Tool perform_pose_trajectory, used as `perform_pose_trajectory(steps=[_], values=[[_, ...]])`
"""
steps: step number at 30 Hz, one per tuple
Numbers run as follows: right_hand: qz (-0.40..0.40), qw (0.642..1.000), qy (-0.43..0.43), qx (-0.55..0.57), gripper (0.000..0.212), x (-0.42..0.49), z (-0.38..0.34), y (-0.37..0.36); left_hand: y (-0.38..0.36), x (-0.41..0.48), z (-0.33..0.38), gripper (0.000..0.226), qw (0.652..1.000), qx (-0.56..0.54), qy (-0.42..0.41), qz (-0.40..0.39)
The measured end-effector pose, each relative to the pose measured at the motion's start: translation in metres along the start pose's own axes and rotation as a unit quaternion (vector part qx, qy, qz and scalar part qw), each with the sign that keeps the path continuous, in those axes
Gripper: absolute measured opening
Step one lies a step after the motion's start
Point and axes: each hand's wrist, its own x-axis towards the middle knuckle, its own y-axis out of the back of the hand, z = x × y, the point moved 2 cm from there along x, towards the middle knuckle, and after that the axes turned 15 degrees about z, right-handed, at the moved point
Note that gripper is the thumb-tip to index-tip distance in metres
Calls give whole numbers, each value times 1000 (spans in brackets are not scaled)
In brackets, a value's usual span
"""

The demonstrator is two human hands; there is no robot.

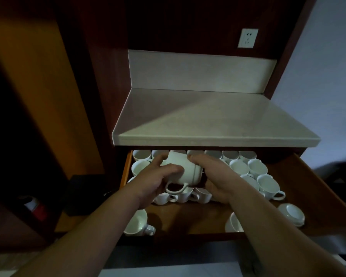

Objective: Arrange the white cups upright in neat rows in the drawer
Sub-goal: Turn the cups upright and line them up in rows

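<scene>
Left hand [154, 181] and right hand [216, 174] both grip the tilted white cup [186, 168] over the crowded drawer [310, 176], so a slip could chip the cups beneath [203, 195]

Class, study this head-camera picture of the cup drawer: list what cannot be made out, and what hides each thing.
Head view:
1. Back row of cups: far sides cut off by the countertop.
2. Cups beneath the held cup: covered by the held cup, left hand and right hand; uncountable.
3. Right hand's fingers: behind the held cup.
4. Front-right cup: mostly under the right forearm.
5. Red-and-white object, lower left: too dark to identify.
</scene>
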Motion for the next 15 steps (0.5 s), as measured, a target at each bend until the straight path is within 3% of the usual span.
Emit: perform_pose_trajectory(steps=[2, 6, 9, 13, 15], values=[[7, 976, 124, -179, 8, -4, -8, 0, 3, 1, -2, 65, 999, 22, 3, 33], [-63, 830, 312, -457, 62, -9, -15, -11, 7, -2, -3, 51, 997, 49, 21, 51], [-84, 718, 398, -565, 80, -7, -2, -26, 6, -8, -7, 44, 996, 54, 39, 55], [-33, 622, 432, -652, 92, 3, 10, -34, 5, -7, -12, 76, 991, 94, 53, 76], [-11, 600, 447, -663, 91, 5, 16, -37, 5, -8, -12, 71, 988, 107, 62, 87]])
